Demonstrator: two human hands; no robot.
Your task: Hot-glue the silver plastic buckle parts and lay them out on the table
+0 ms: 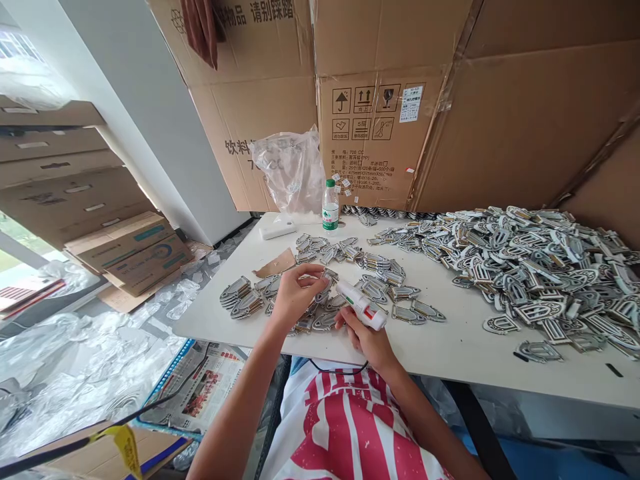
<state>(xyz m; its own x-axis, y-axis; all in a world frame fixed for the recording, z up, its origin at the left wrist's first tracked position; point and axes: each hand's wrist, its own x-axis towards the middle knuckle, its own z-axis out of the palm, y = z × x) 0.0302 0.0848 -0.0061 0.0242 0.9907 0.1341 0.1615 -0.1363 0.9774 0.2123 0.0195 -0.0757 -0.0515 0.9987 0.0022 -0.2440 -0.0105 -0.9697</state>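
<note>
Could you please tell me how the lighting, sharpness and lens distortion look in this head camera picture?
Head view: soft even daylight, window blown out at the far left; straight lines bow near the edges; left hand, right hand and glue gun look sharp; the table shows only faint shadows.

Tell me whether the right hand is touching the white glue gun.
Touching. The head view shows the right hand wrapped around the rear of the white glue gun, whose tip points toward the left hand.
</note>
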